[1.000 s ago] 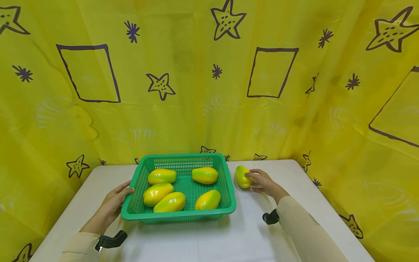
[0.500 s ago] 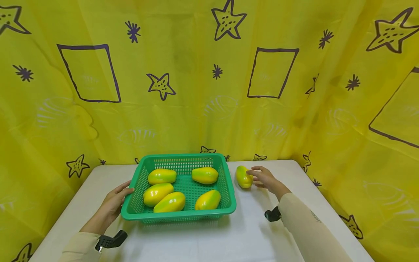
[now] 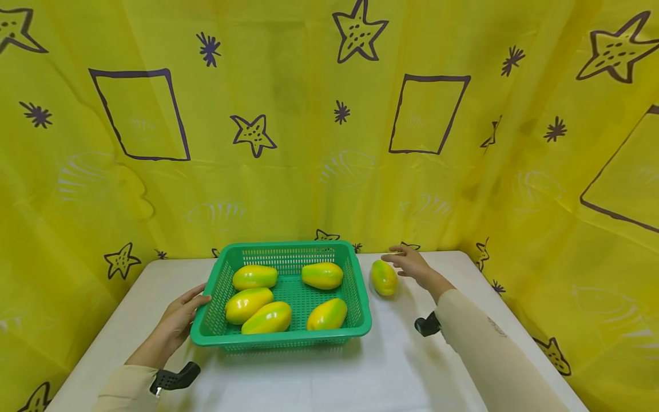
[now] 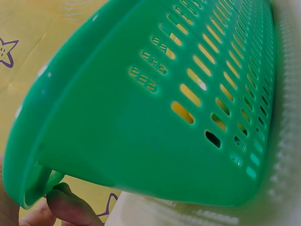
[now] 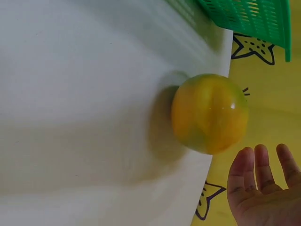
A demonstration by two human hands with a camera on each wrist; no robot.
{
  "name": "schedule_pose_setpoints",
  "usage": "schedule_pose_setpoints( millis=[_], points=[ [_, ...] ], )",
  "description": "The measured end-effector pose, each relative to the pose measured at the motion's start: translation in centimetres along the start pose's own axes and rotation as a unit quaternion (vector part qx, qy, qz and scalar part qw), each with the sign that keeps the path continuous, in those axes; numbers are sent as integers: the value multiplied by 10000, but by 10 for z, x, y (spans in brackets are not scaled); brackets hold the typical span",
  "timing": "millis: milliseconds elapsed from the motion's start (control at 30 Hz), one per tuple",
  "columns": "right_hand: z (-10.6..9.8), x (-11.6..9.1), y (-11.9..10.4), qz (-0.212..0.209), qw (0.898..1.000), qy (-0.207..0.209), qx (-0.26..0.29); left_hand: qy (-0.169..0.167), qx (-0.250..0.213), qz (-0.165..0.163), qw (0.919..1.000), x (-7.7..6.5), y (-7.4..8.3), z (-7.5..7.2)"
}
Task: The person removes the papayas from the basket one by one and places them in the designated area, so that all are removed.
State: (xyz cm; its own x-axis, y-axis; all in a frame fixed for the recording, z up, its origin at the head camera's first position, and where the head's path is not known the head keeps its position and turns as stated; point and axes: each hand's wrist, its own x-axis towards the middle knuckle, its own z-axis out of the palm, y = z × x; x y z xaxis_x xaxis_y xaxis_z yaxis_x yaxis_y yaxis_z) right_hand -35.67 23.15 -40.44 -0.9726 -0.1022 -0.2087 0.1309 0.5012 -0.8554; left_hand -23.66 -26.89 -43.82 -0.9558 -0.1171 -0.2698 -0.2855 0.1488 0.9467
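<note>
A green plastic basket [image 3: 280,340] with slotted walls stands on the white table. My left hand [image 3: 177,317] grips its left rim; in the left wrist view, the thumb [image 4: 70,207] lies at the rim's underside. Several yellow-green papayas lie inside, among them one papaya [image 3: 266,318] at the front and another papaya [image 3: 322,276] at the back right. Outside, to the basket's right, a single papaya [image 3: 384,278] rests on the table. My right hand [image 3: 412,268] hovers just behind and to the right of it, holding nothing. In the right wrist view, its fingers [image 5: 263,165] are spread and apart from the papaya.
The white tabletop [image 3: 329,380] ends at a yellow curtain [image 3: 309,189] printed with stars and fish, which rises behind and on both sides. A black wrist camera [image 3: 175,377] sits on the left wrist, another black wrist camera [image 3: 427,325] on the right.
My right hand has come away from the single papaya and moved up toward the curtain. That papaya has shifted very slightly right. The left hand and the basket have not moved.
</note>
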Motion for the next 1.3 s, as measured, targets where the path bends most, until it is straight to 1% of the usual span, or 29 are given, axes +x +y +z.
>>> schedule_pose_setpoints(
  millis=[233,467,700,1033,1300],
  points=[
    [10,-1,-29,-390,9990,-154,-156,-43,-2,-12,10000,0,0,-1],
    [22,1,-49,-573,9973,-312,-338,-23,32,-35,10000,0,1,0],
    [32,2,-69,-897,9936,-434,-538,-26,18,-72,10000,0,1,-1],
    [50,3,-85,-1270,9848,-600,-1022,25,-7,-26,10000,0,1,0],
    [63,3,-99,-1445,9800,-720,-1163,-7,-38,30,10000,0,0,0]
  ],
)
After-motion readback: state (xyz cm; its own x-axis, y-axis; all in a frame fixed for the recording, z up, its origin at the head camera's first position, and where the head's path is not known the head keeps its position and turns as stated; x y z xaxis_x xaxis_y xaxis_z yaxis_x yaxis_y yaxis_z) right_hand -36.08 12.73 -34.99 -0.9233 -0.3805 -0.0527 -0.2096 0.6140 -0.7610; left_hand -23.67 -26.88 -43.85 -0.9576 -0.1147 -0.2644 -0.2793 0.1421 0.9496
